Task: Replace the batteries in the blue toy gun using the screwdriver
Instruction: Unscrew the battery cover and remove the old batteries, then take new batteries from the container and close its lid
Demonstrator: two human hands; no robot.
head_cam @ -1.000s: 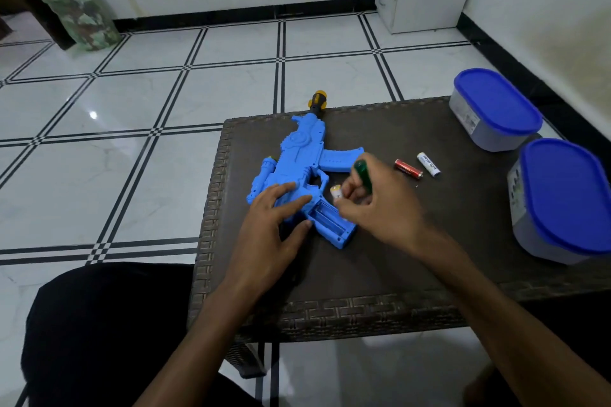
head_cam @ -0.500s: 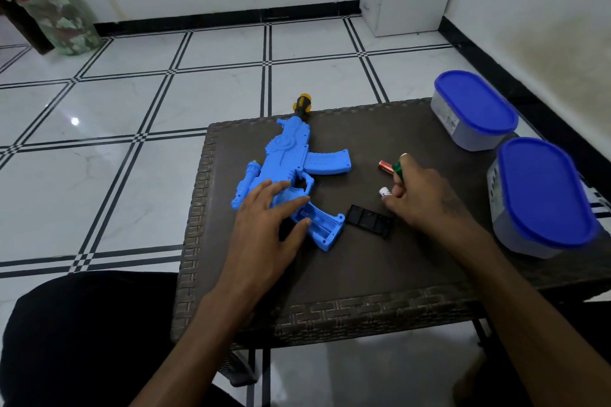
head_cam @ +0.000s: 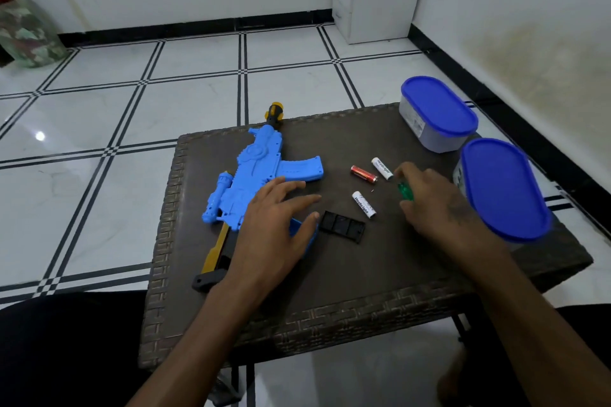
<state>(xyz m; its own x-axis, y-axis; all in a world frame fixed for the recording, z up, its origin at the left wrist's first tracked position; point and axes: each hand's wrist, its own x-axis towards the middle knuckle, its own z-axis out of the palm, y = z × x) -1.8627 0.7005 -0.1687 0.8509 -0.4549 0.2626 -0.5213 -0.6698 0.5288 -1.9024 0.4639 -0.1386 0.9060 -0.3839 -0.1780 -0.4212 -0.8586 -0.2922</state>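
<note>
White tiled floor with black grid lines, dark woven desk in front of the person. Blue toy gun lay on the desk's left half, long axis running from near edge to far edge, yellow-black muzzle tip poking past the far edge, yellow-and-black stock toward the near-left corner, magazine sticking out toward the desk's middle. Left hand lay flat over the gun's grip area, fingers straight and spread, covering the battery bay; whether it was empty could not be told. Black battery cover lay on the desk just beside the left fingertips. Right hand curled round the green screwdriver; only the handle end showed, shaft hidden, index finger reaching at the far white battery. Contact could not be made out, motion blur. Red battery lay just beside that one, near white battery closer to the cover. Tiny dark speck between the batteries, maybe a screw, too small to tell. Two blue-lidded containers sat at the right edge, the nearer one partly hiding the right wrist side.
</note>
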